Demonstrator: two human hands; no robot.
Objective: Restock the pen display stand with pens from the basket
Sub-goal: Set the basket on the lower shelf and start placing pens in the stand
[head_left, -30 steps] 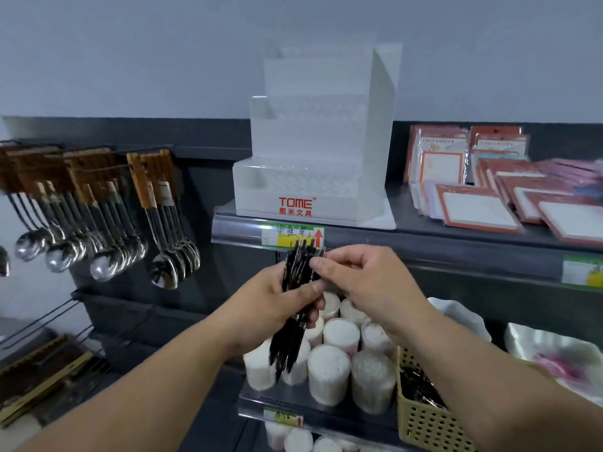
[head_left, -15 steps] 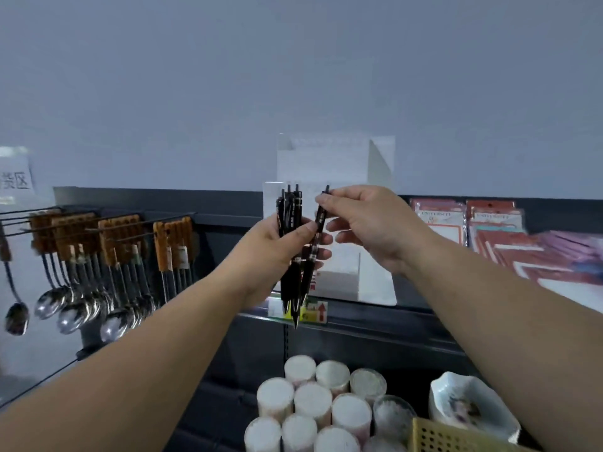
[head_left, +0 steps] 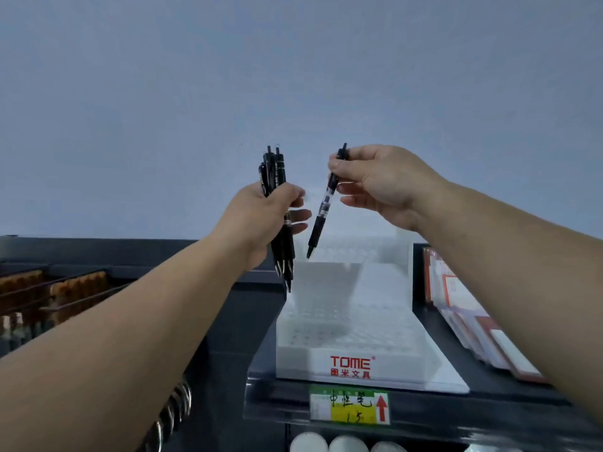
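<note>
I saw my left hand [head_left: 261, 220] wrapped around a bundle of black pens [head_left: 275, 177], fingers curled tight on the barrels, tips pointing down and clicker ends sticking up above the fist. My right hand [head_left: 381, 187] pinched a single black pen [head_left: 321, 213] near its top between thumb and fingers. That pen hung tilted, tip down, just beside the bundle but apart from it. Both hands were raised above the white display stand [head_left: 352, 324], which sat on the dark shelf [head_left: 456, 415] with red lettering on its front. I could make out no pens in the stand's holes. A price label [head_left: 349, 407] was fixed to the shelf edge under it, and notepads [head_left: 473, 324] lay to the right.
</note>
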